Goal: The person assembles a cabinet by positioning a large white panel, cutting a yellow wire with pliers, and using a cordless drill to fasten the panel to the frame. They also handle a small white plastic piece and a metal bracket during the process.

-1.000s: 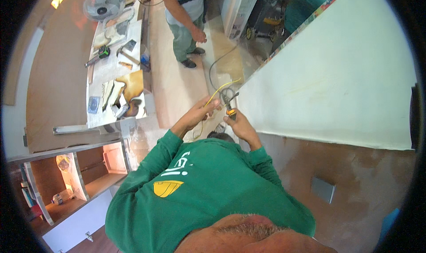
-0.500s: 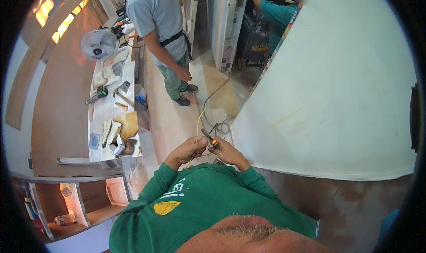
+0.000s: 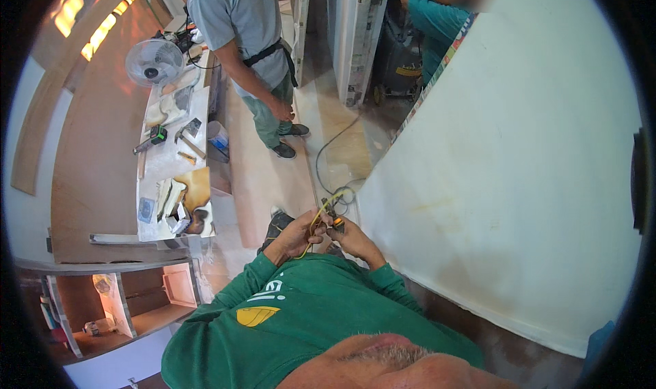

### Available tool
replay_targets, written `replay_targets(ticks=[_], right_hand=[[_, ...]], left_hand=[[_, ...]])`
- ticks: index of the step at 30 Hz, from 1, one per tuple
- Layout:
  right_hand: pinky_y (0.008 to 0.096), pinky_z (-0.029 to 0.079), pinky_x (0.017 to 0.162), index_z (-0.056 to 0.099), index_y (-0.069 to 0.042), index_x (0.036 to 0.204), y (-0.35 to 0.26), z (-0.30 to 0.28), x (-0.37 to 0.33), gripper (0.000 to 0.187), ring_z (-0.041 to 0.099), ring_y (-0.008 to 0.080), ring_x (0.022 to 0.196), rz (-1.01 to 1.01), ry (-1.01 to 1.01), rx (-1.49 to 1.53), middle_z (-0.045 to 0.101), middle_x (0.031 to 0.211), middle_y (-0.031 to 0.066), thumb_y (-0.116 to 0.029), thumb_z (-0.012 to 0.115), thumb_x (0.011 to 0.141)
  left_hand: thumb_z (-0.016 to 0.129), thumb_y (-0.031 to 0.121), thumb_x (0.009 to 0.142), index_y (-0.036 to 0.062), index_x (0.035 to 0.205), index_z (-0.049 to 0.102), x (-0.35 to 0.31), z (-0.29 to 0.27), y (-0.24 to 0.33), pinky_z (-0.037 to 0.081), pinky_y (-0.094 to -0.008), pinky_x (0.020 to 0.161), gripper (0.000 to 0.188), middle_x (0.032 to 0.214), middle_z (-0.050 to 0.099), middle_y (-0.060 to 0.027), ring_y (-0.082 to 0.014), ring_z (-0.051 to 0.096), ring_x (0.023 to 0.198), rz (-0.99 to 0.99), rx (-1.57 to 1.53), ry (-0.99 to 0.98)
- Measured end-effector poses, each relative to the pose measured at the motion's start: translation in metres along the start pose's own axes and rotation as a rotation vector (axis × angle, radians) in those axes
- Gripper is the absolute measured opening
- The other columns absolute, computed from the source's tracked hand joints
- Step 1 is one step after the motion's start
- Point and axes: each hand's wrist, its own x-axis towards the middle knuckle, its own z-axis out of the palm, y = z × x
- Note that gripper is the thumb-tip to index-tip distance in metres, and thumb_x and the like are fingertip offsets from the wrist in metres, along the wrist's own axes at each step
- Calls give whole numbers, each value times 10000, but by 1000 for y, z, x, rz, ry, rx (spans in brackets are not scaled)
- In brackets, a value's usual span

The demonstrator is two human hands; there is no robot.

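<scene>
In front of my green shirt, both hands are held close together. Pinched in the fingers of my left hand (image 3: 298,235) is a thin yellow wire (image 3: 325,206). It arcs up and over toward the right, and its lower end trails down by my wrist. My right hand (image 3: 358,243) is closed round pliers (image 3: 337,221) with black and orange handles. Their dark jaws point up and away, right beside the wire; whether they touch it I cannot tell.
A grey cord (image 3: 318,162) lies on the floor ahead. One person (image 3: 239,27) stands beyond it, another (image 3: 437,20) works behind the large white panel (image 3: 506,157) on my right. On the left, a workbench (image 3: 147,174) carries a hammer (image 3: 188,140), a tape measure (image 3: 158,135) and a fan (image 3: 154,62).
The yellow wire, earlier running straight up and away, now bends over toward the right near the pliers. My left hand has turned slightly, and a shoe now shows beside it.
</scene>
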Motion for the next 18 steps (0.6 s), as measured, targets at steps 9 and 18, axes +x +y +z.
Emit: replay_targets(ticks=[9, 18], right_hand=[[380, 475, 1016, 561, 9, 1341, -34, -18, 41, 466, 623, 229, 1108, 114, -90, -66, 689, 1189, 148, -264, 682, 984], [315, 497, 805, 623, -6, 1246, -69, -41, 79, 372, 581, 142, 861, 254, 147, 36, 653, 976, 27, -272, 696, 996]], left_hand=[[528, 579, 1048, 102, 884, 613, 34, -36, 45, 303, -243, 539, 511, 698, 404, 53, -83, 314, 594, -23, 164, 88], [591, 396, 1058, 48, 1203, 725, 116, -51, 169, 289, -208, 583, 400, 767, 506, 108, -40, 391, 662, 110, 530, 130]])
